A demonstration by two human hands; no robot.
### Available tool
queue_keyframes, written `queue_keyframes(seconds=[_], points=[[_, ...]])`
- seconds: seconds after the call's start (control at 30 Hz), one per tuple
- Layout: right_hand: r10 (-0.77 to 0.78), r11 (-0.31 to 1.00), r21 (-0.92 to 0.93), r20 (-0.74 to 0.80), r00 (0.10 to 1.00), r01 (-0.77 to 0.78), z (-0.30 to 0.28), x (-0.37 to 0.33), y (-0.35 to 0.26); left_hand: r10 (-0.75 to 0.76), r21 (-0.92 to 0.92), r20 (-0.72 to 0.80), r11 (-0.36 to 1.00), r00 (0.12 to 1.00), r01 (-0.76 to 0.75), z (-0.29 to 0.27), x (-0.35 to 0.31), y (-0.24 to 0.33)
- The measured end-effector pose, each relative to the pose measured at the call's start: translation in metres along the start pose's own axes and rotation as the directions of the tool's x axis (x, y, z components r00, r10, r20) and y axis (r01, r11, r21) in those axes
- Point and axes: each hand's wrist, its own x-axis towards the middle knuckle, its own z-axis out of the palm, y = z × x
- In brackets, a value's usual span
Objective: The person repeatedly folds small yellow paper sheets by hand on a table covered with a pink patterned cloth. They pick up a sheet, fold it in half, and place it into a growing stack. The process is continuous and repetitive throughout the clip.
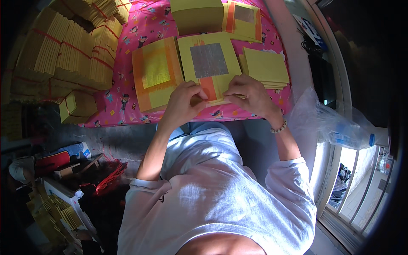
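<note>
A yellow sheet of joss paper (208, 59) with a silver foil square and an orange strip lies in front of me, on top of other sheets. My left hand (187, 100) is closed at its near edge, left of centre, thumb and fingers pinched together. Beside it, my right hand (247, 95) pinches the same edge farther right. The sheet's near edge looks slightly raised or folded between them. To the left lies joss paper with a gold foil square (155, 73); to the right sits a stack of plain yellow paper (267, 68).
Behind stand a thick yellow stack (197, 18) and more foil paper (244, 21). Bundles tied with red string (76, 51) crowd the left of the pink tablecloth (121, 104). A plastic bag (312, 111) and bottle (348, 135) are right. Red cords (109, 182) lie lower left.
</note>
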Motion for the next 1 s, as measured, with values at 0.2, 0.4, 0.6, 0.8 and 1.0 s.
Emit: queue_keyframes(seconds=[0.2, 0.4, 0.6, 0.8, 1.0], points=[[0.037, 0.997, 0.067, 0.0, 0.999, -0.036, 0.0, 0.003, 0.001, -0.097, -0.151, -0.09, 0.985, 0.991, 0.083, 0.011, -0.004, -0.005], [0.073, 0.994, 0.086, -0.002, 0.997, -0.072, 0.001, 0.003, 0.001, -0.12, -0.194, -0.099, 0.976, 0.988, 0.099, 0.016, -0.003, -0.008], [0.087, 0.993, 0.085, -0.009, 0.996, -0.086, 0.002, 0.003, 0.001, -0.16, -0.238, -0.082, 0.962, 0.984, 0.137, 0.017, -0.003, -0.009], [0.105, 0.99, 0.091, -0.009, 0.994, -0.104, 0.003, 0.002, 0.001, -0.172, -0.238, -0.08, 0.96, 0.982, 0.148, 0.017, -0.003, -0.007], [0.035, 0.999, 0.013, -0.049, 0.998, -0.034, 0.005, 0.002, -0.002, -0.177, -0.181, -0.089, 0.971, 0.98, 0.159, 0.014, -0.001, -0.001]])
